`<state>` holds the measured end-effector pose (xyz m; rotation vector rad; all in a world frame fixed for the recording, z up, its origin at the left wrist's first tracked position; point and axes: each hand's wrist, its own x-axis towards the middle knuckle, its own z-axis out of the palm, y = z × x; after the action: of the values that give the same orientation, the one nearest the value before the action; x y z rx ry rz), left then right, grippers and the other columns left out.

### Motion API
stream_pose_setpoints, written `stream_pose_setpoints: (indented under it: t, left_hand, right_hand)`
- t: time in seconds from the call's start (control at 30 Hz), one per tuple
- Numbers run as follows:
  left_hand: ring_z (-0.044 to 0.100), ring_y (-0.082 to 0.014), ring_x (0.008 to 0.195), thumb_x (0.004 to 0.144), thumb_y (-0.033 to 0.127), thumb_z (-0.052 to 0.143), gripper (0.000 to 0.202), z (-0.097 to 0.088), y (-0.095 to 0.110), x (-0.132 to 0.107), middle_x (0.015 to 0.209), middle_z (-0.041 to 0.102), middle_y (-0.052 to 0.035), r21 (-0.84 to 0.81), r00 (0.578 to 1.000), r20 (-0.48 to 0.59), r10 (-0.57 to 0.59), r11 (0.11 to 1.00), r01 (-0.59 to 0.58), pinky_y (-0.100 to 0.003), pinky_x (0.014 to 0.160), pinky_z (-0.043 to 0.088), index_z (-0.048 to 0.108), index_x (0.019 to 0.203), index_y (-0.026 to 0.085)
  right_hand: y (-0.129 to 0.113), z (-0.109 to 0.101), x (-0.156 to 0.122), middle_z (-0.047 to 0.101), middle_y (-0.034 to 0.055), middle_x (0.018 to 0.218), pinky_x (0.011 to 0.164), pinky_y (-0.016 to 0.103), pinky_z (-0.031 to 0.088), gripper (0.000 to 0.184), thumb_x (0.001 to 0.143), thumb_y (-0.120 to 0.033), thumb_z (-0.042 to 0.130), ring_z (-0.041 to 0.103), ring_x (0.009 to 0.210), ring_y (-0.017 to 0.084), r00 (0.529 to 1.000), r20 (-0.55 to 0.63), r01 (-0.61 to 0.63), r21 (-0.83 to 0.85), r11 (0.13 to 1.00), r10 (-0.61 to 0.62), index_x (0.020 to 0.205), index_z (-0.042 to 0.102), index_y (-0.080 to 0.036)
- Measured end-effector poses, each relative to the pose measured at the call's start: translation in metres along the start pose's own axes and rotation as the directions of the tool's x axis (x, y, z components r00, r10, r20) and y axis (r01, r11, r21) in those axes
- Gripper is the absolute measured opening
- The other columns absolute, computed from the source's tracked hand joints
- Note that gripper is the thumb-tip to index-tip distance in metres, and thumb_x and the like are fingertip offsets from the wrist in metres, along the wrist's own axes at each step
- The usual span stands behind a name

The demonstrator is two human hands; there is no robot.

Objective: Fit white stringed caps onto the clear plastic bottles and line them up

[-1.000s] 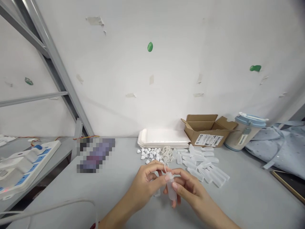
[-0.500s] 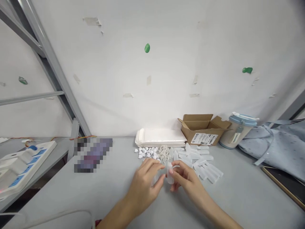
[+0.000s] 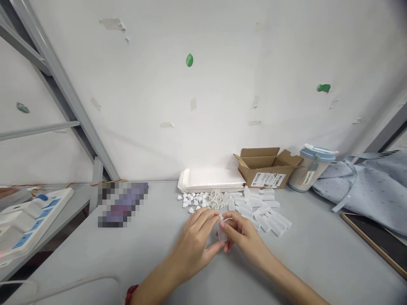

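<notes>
Both my hands meet over the grey table [image 3: 152,250], just in front of the piles of parts. My right hand [image 3: 243,235] pinches a small translucent plastic bottle [image 3: 221,234] and holds it upright. My left hand [image 3: 197,241] is closed at the bottle's top, fingertips pressed against it; a thin white loop [image 3: 228,219] shows there. Behind the hands lie several white caps [image 3: 193,200], a heap of white loops [image 3: 216,198] and several empty translucent bottles [image 3: 265,212].
A stack of white flat packs [image 3: 211,180], an open cardboard box [image 3: 267,171] and a lidded cup [image 3: 313,167] stand along the wall. Blue cloth [image 3: 372,186] and a dark board [image 3: 378,241] are at right. A power strip [image 3: 28,216] sits at left.
My hands and the bottle have moved a little away from me and lower toward the table. The view has shifted slightly, so the parts appear further left.
</notes>
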<state>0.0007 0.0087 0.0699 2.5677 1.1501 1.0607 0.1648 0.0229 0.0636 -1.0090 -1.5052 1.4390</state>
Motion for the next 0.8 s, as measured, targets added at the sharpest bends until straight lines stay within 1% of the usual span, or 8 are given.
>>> stream_pose_setpoints:
  t: [0.17, 0.3, 0.37, 0.5, 0.6, 0.7, 0.8]
  left_hand:
    - [0.05, -0.0248, 0.104, 0.072, 0.012, 0.064, 0.037, -0.001, -0.001, 0.001, 0.108, 0.058, -0.0091, -0.028, 1.0, -0.019, -0.018, 0.999, 0.018, -0.041, 0.09, 0.044, 0.053, 0.107, 0.018]
    - [0.049, -0.0254, 0.103, 0.069, 0.013, 0.067, 0.038, -0.003, -0.002, 0.003, 0.106, 0.057, -0.008, -0.041, 0.998, -0.046, -0.034, 0.999, 0.032, -0.042, 0.089, 0.044, 0.052, 0.103, 0.019]
    - [0.048, -0.0252, 0.103, 0.067, 0.013, 0.068, 0.039, -0.004, -0.002, 0.003, 0.105, 0.057, -0.0076, -0.048, 0.998, -0.041, -0.051, 0.998, 0.049, -0.041, 0.088, 0.044, 0.052, 0.102, 0.019]
    - [0.047, -0.0238, 0.101, 0.066, 0.011, 0.068, 0.037, -0.008, -0.005, 0.004, 0.102, 0.056, -0.0064, -0.063, 0.995, 0.026, -0.099, 0.993, 0.1, -0.039, 0.087, 0.044, 0.052, 0.099, 0.019]
    - [0.045, -0.023, 0.101, 0.067, 0.011, 0.066, 0.034, -0.01, -0.008, 0.004, 0.1, 0.055, -0.0058, -0.07, 0.988, 0.09, -0.126, 0.989, 0.132, -0.037, 0.087, 0.043, 0.053, 0.098, 0.019]
    - [0.044, -0.0228, 0.103, 0.069, 0.013, 0.064, 0.031, -0.011, -0.009, 0.003, 0.1, 0.055, -0.0062, -0.078, 0.982, 0.124, -0.14, 0.986, 0.15, -0.036, 0.088, 0.042, 0.054, 0.097, 0.019]
    - [0.043, -0.023, 0.105, 0.067, 0.014, 0.065, 0.031, -0.012, -0.009, 0.003, 0.101, 0.055, -0.0062, -0.093, 0.975, 0.16, -0.151, 0.981, 0.168, -0.036, 0.089, 0.041, 0.054, 0.096, 0.018]
  right_hand:
    - [0.002, 0.002, 0.001, 0.051, -0.0057, 0.053, 0.046, 0.025, 0.044, 0.034, 0.082, -0.048, 0.053, 0.055, 0.044, 0.013, 1.0, 0.028, 0.01, -0.008, 1.0, -0.01, 0.092, 0.051, -0.015]
    - [0.005, 0.002, 0.002, 0.053, -0.0045, 0.057, 0.048, 0.024, 0.045, 0.034, 0.081, -0.046, 0.054, 0.056, 0.045, 0.012, 0.999, 0.031, 0.018, -0.012, 1.0, -0.018, 0.095, 0.052, -0.015]
    - [0.006, 0.003, 0.002, 0.054, -0.0039, 0.059, 0.049, 0.025, 0.045, 0.033, 0.081, -0.044, 0.054, 0.056, 0.047, 0.012, 0.999, 0.037, 0.018, -0.02, 1.0, -0.018, 0.096, 0.052, -0.015]
    - [0.006, 0.004, 0.001, 0.054, -0.0031, 0.061, 0.05, 0.024, 0.043, 0.033, 0.082, -0.04, 0.054, 0.055, 0.049, 0.012, 0.997, 0.072, -0.002, -0.046, 0.999, 0.006, 0.101, 0.052, -0.014]
    - [0.003, 0.003, 0.0, 0.051, -0.0039, 0.061, 0.046, 0.023, 0.041, 0.031, 0.081, -0.036, 0.055, 0.051, 0.048, 0.01, 0.993, 0.106, -0.032, -0.084, 0.996, 0.041, 0.102, 0.053, -0.013]
    - [0.002, 0.003, 0.0, 0.047, -0.0049, 0.06, 0.043, 0.021, 0.038, 0.026, 0.081, -0.033, 0.055, 0.045, 0.045, 0.008, 0.987, 0.147, -0.048, -0.114, 0.992, 0.065, 0.097, 0.055, -0.013]
    - [0.004, 0.002, 0.0, 0.044, -0.0053, 0.06, 0.041, 0.02, 0.037, 0.02, 0.082, -0.032, 0.053, 0.044, 0.046, 0.008, 0.978, 0.195, -0.041, -0.133, 0.99, 0.067, 0.09, 0.056, -0.014]
